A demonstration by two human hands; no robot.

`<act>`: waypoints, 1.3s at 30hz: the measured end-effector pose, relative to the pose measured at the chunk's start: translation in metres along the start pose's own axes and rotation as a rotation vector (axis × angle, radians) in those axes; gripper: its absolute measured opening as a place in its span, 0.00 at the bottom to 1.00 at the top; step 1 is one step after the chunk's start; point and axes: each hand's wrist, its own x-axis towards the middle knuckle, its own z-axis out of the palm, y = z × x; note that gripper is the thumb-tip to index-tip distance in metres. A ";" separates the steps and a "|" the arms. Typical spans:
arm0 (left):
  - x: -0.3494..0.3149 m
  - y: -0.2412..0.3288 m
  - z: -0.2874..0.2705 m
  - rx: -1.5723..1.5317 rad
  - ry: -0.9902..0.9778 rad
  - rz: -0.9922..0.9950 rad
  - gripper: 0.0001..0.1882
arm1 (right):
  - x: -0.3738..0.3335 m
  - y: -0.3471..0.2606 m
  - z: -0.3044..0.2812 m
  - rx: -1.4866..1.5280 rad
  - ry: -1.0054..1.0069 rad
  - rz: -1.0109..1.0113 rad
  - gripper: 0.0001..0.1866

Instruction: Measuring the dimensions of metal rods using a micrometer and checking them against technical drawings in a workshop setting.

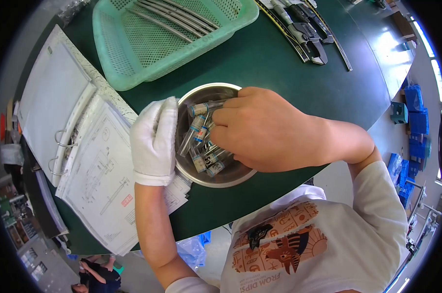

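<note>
A round steel bowl stands on the green table, holding several small clear tubes with pale labels and blue bands. My left hand, in a white glove, is closed at the bowl's left rim and steadies it; its fingertips are partly hidden. Bare and curled, my right hand reaches over the right rim into the bowl among the tubes. Its fingertips are hidden behind the knuckles, so what they pinch does not show.
Left of the bowl lies an open ring binder with drawings. A green plastic basket with curved metal rods sits behind. Calipers and a micrometer lie at the far right. Blue bins stand beyond the table, and another person sits at lower left.
</note>
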 end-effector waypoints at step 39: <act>0.001 -0.001 0.000 0.003 0.020 0.082 0.12 | 0.002 0.012 0.005 -0.082 0.127 -0.139 0.06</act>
